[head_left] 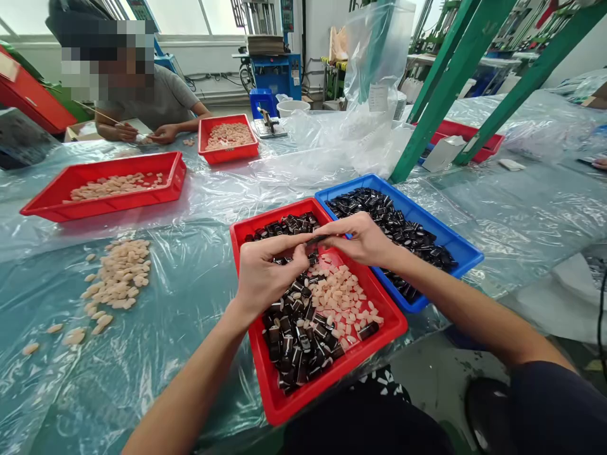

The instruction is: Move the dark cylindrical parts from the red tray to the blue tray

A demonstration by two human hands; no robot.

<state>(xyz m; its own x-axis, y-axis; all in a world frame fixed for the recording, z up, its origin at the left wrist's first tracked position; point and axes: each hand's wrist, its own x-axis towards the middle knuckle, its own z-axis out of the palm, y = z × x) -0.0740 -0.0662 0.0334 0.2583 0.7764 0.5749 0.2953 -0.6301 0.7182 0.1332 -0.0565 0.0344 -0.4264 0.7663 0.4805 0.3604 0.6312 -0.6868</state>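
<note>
Over the near red tray (398,321), my left hand (268,268) and my right hand (363,239) meet with fingertips closed on a small black piece (317,239). Fingers cover most of it, so its exact kind cannot be made out. Beneath my hands, the tray holds glossy black pieces (296,347) along its left side and far end. Small pale beige pieces (339,294) lie heaped on its right. Touching this tray on the right is a blue tray (467,259) filled with similar black pieces (403,237).
Loose beige pieces (118,275) lie on the plastic-covered table (190,354) at left. Two more red trays (109,205) (230,156) hold beige pieces. Across the table a person (161,95) handles something small. A green metal frame (441,95) and a clear plastic bag (374,57) stand beyond the blue tray.
</note>
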